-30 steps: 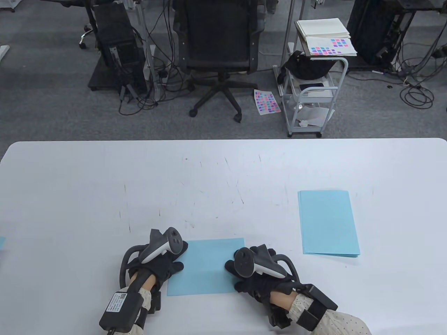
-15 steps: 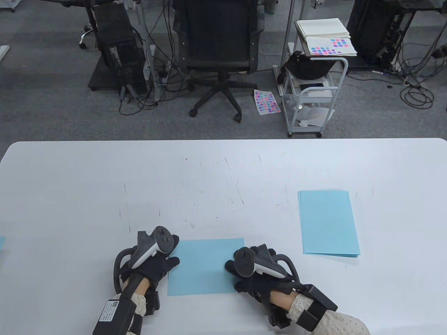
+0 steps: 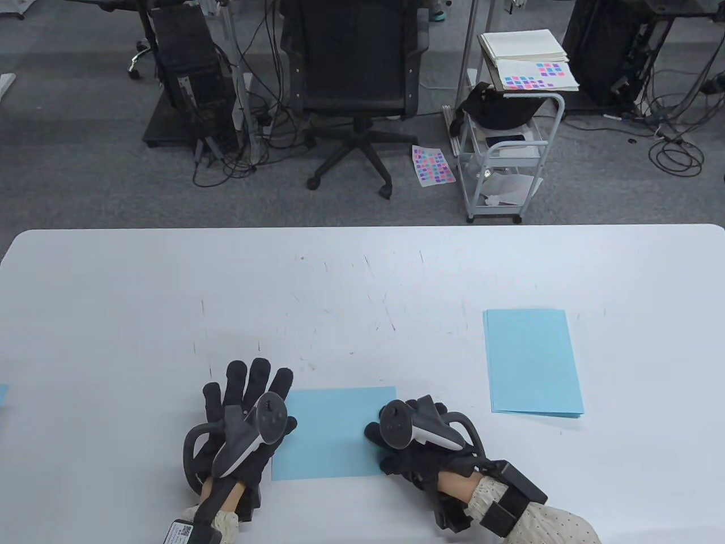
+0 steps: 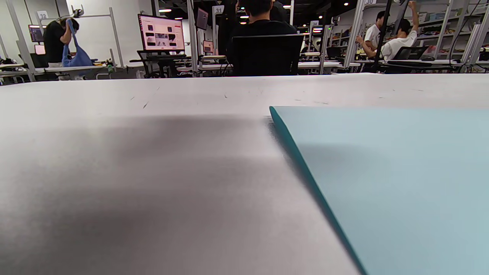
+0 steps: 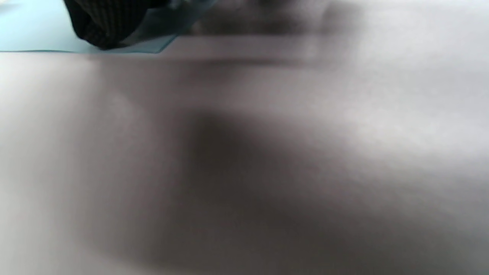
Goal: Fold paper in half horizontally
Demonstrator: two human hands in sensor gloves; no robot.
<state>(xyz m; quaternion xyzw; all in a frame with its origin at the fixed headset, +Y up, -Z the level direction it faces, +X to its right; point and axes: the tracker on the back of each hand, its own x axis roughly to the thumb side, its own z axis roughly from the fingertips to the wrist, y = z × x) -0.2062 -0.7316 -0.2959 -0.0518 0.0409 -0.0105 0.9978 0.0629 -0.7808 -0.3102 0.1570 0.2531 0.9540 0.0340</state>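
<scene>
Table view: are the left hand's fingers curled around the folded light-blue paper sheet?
No: the left hand has its fingers spread straight over the white table at the folded light-blue paper sheet's left edge.

An open-plan lab or office workspace set up for recording.

A white table fills the lower frame over grey carpet; above it stand a black office chair, a computer tower amid tangled cables at upper left, and a white trolley stacked with papers at upper right. The left wrist view shows a lit monitor, metal racks and seated people along the top.
</scene>
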